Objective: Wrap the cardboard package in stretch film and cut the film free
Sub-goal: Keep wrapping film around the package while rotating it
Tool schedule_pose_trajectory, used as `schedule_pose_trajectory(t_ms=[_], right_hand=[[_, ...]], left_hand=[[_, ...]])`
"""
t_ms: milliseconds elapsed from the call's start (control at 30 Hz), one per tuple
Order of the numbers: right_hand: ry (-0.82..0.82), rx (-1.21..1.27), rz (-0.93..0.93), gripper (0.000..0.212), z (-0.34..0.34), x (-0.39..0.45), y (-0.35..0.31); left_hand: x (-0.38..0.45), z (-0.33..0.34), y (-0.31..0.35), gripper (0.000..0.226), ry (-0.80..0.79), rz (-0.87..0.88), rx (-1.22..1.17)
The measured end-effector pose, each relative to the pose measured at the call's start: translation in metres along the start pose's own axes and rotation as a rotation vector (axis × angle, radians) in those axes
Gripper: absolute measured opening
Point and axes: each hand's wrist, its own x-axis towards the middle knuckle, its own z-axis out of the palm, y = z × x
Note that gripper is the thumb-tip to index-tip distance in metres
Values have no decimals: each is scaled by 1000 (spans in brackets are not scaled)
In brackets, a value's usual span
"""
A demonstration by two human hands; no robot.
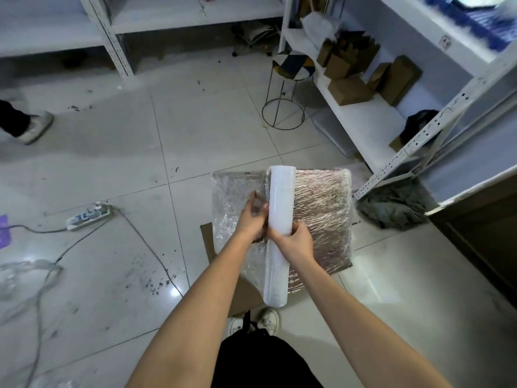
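Observation:
A flat cardboard package [321, 208] wrapped in shiny stretch film lies on the floor in front of me. A long white roll of stretch film [279, 208] runs lengthwise over its middle. My right hand [292, 239] grips the roll around its middle from the right. My left hand [251, 219] is just left of the roll, fingers curled on the loose film sheet [232, 197] that spreads to the left. Whether it holds anything besides the film is hidden.
A piece of flat cardboard [208, 242] lies under the package. A metal stool [288, 88] stands behind it, white shelving [391, 130] with small boxes to the right, a grey cloth [391, 205] beside it. A power strip [88, 215] with cable lies left. Another person's foot [35, 127] is far left.

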Motion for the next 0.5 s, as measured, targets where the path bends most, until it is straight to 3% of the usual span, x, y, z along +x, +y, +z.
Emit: schedule_pose_trajectory(t_ms=[100, 233, 500], right_hand=[[-33, -38, -34, 58, 2, -3, -7], [-36, -168, -8, 83, 10, -8, -15], [42, -189, 35, 73, 18, -13, -6]], left_hand=[[-3, -5, 0, 61, -27, -30, -86], [-4, -9, 0, 56, -55, -47, -99], [-10, -14, -6, 58, -76, -28, -98]])
